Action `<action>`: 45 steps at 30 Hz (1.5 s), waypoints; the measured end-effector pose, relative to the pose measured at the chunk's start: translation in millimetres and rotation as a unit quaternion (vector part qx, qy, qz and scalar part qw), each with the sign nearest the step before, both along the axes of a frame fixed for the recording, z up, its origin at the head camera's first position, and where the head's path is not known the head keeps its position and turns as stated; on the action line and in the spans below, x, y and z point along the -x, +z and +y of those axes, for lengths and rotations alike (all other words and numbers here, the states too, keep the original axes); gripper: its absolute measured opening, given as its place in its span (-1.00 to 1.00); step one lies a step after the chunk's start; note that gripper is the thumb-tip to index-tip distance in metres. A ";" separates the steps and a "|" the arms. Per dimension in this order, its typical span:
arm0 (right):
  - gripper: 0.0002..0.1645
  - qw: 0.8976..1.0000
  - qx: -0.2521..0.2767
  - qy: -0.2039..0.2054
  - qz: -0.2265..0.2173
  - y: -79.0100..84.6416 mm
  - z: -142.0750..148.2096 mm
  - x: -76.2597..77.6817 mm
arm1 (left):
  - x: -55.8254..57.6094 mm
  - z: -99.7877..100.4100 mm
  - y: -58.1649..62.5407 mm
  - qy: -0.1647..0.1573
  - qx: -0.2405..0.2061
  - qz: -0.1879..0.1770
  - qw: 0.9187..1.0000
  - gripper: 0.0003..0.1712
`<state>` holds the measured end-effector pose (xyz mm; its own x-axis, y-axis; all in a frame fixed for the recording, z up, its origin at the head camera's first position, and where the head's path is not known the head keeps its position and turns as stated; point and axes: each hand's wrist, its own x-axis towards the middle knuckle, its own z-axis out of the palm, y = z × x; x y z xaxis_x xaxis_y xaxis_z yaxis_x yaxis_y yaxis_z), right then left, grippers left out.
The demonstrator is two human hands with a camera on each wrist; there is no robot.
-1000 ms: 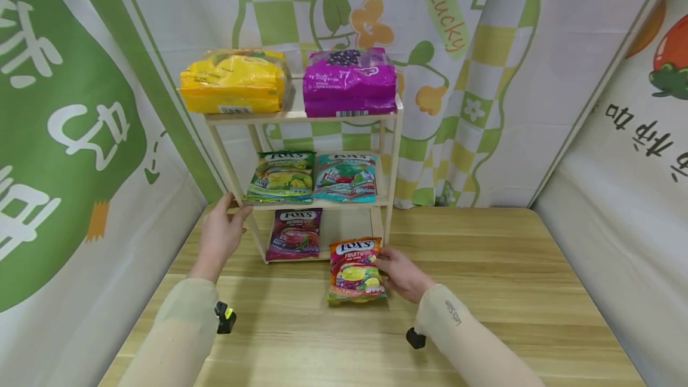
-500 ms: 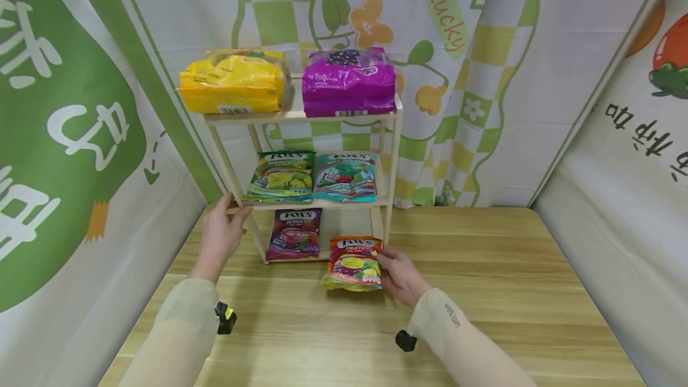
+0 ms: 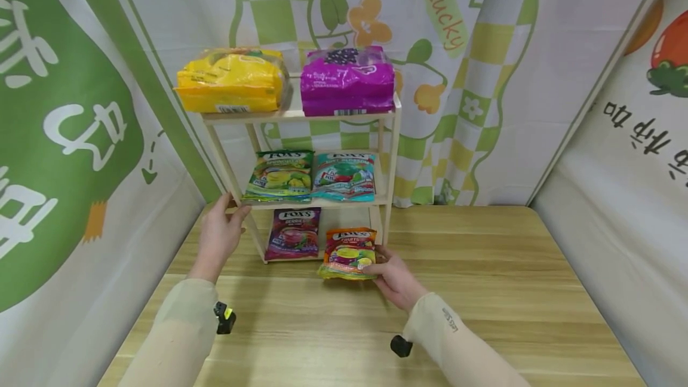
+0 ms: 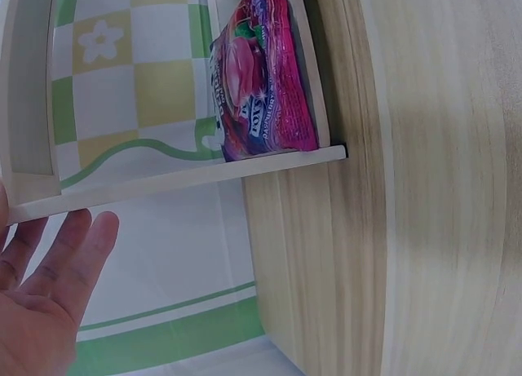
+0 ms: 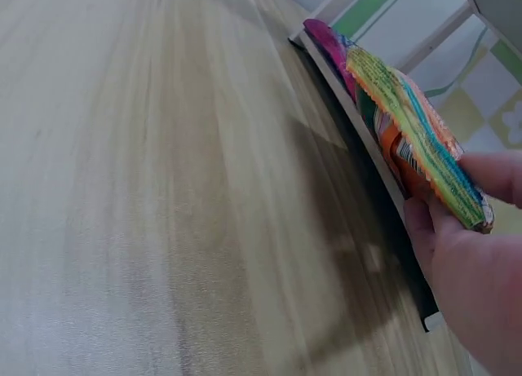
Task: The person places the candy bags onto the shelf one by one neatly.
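My right hand (image 3: 396,276) pinches the right edge of an orange Fox's Fruits candy bag (image 3: 346,255), thumb on its face and fingers beneath. The bag tilts at the front of the bottom tier of a small wooden shelf (image 3: 301,116). In the right wrist view, the bag's yellow-green lower edge (image 5: 420,148) faces the camera. A purple Fox's Berries bag (image 3: 294,235) lies to its left on that tier. My left hand (image 3: 219,232) holds the shelf's left post at middle-tier height; its fingers (image 4: 73,258) reach behind the post (image 4: 179,180).
On the middle tier lie a green Fox's bag (image 3: 280,178) and a teal one (image 3: 345,178). A yellow pack (image 3: 231,82) and a purple pack (image 3: 348,83) sit on top. The shelf stands on a wooden table (image 3: 484,291) before a patterned curtain (image 3: 473,76).
My right hand has moved the Fruits bag away from me and slightly left, to the bottom tier, and its thumb now lies over the bag's face. The left hand stays on the post.
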<state>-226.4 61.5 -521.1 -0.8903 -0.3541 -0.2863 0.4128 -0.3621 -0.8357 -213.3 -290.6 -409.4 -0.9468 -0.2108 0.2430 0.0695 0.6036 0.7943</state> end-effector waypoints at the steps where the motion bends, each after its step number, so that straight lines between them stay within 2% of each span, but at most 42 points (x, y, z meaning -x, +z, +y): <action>1: 0.03 1.000 -0.013 -0.002 0.003 -0.8 -0.4 -0.5 | 0.0 0.0 0.0 0.001 0.002 0.001 1.000 -0.45; 6: -0.03 0.997 -0.071 -0.013 0.010 -2.7 -2.6 -3.2 | 1.3 -0.1 -0.2 0.004 0.009 0.009 1.000 -0.46; 12: -0.33 0.990 -0.137 -0.034 -0.007 -1.0 -4.0 -4.3 | 1.6 0.3 -0.1 0.007 0.020 0.016 1.000 -0.48; 18: -0.49 0.995 -0.096 -0.028 -0.025 -0.5 -4.5 -4.7 | 0.7 0.1 -0.9 0.007 0.024 0.019 0.999 -0.49; 24: -0.53 0.992 -0.122 -0.031 -0.029 1.4 -5.8 -7.4 | 0.6 0.0 -0.9 0.008 0.026 0.019 0.999 -0.48; 28: -0.57 0.991 -0.127 -0.039 -0.014 1.2 -8.0 -7.8 | 0.6 -0.2 -0.8 0.007 0.027 0.016 0.999 -0.48; 32: -0.54 0.992 -0.125 -0.037 -0.001 -0.2 -8.4 -8.1 | 0.4 0.0 -1.1 0.010 0.027 0.016 0.999 -0.48; 40: -0.50 0.990 -0.139 -0.007 0.005 2.0 -6.3 -11.5 | -0.8 1.2 -1.2 0.013 0.029 0.018 0.999 -0.48; 45: -0.46 0.994 -0.109 -0.020 -0.003 2.8 -6.1 -10.3 | -0.7 1.4 -1.8 0.012 0.028 0.019 0.999 -0.48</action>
<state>-216.0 55.4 -518.3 -0.9004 -0.2471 -0.3580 0.4073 -0.1898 -0.8933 -212.7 -289.1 -411.1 -0.9311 -0.2189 0.2916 0.0842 0.6491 0.7561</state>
